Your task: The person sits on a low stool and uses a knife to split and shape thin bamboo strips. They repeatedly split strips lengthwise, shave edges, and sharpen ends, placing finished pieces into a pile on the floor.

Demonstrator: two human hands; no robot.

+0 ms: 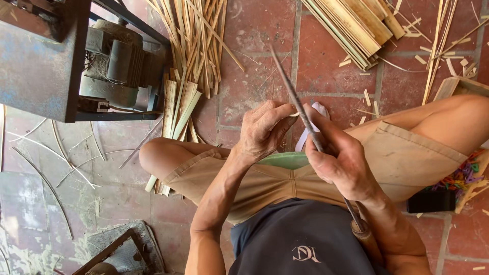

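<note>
I sit with knees apart over a red tile floor. My right hand (340, 162) grips a long thin dark blade (286, 84) with a wooden handle (365, 239); the blade points up and away, the handle runs back along my forearm. My left hand (265, 128) pinches a small pale bamboo sliver (294, 115) against the blade, right beside my right thumb. Both hands meet above my lap.
A rusty blue metal machine with a motor (109, 63) stands at the upper left. Bamboo strips lie in piles at the top centre (196, 40) and top right (351, 25). Thin curved shavings (56, 158) litter the left floor. A box of coloured bits (461, 178) sits at the right.
</note>
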